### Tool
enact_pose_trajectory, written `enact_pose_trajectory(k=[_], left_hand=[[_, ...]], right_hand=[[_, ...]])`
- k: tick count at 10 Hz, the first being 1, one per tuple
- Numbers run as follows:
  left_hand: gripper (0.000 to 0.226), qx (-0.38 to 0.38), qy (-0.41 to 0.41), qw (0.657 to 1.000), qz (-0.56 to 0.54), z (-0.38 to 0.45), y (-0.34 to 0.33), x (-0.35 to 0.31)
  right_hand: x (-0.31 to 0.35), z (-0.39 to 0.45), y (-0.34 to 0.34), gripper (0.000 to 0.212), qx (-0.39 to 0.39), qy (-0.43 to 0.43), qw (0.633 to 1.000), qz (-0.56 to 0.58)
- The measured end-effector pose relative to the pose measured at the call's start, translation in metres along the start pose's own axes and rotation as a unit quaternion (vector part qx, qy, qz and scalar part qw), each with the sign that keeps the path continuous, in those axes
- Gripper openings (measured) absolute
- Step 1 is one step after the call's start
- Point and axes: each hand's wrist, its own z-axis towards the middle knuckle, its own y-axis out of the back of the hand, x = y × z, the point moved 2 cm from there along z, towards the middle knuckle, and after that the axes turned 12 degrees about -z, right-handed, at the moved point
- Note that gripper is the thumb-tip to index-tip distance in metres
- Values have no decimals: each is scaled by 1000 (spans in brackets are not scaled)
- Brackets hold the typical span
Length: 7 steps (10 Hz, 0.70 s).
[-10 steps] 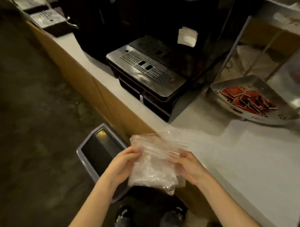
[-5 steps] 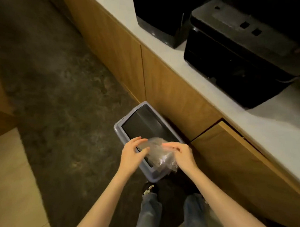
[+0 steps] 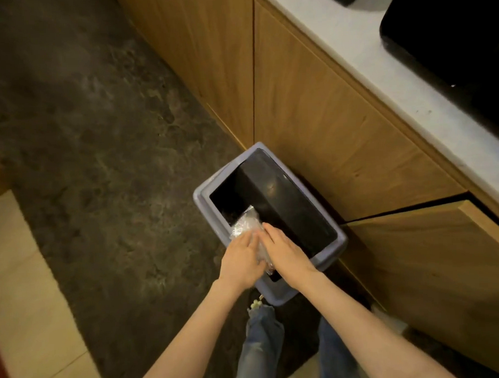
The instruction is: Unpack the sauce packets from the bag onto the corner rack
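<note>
Clear bag (image 3: 245,227) crumpled between left hand (image 3: 241,261) and right hand (image 3: 284,254), both clamped on it, over the bin (image 3: 339,238) opening. Looks empty: light, soft, slippery film. Pinch bunched middle, not loose edges.

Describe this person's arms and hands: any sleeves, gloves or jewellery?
Both forearms are bare up to the frame edge, with no sleeves in view. The left hand and right hand wear no gloves, and no rings, watch or bracelets can be seen. The picture is dim and slightly blurred.
</note>
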Motion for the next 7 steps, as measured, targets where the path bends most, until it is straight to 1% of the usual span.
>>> enact_pose_trajectory(k=[1, 2, 3, 4, 5, 6, 7], left_hand=[[64, 61, 24, 997, 33, 22, -6, 8], [60, 125, 47, 986, 102, 40, -14, 15], [54, 146, 57, 972, 174, 52, -19, 20], [49, 154, 51, 964, 209, 55, -21, 19], [48, 142, 45, 973, 179, 52, -16, 15], [46, 133, 44, 984, 113, 49, -4, 5], [40, 140, 53, 987, 58, 51, 13, -10]], right_hand=[[-9, 10, -20, 63, -30, 22, 976, -214], [-14, 21, -38, 59, -4, 29, 942, -335], [-11, 27, -49, 51, 20, 23, 948, -316], [-8, 26, -53, 48, 35, 5, 974, -225], [-10, 21, -44, 52, 58, -28, 992, -106], [-11, 15, -24, 53, 64, -51, 997, -5], [-14, 6, -1, 45, 55, -124, 981, 141]])
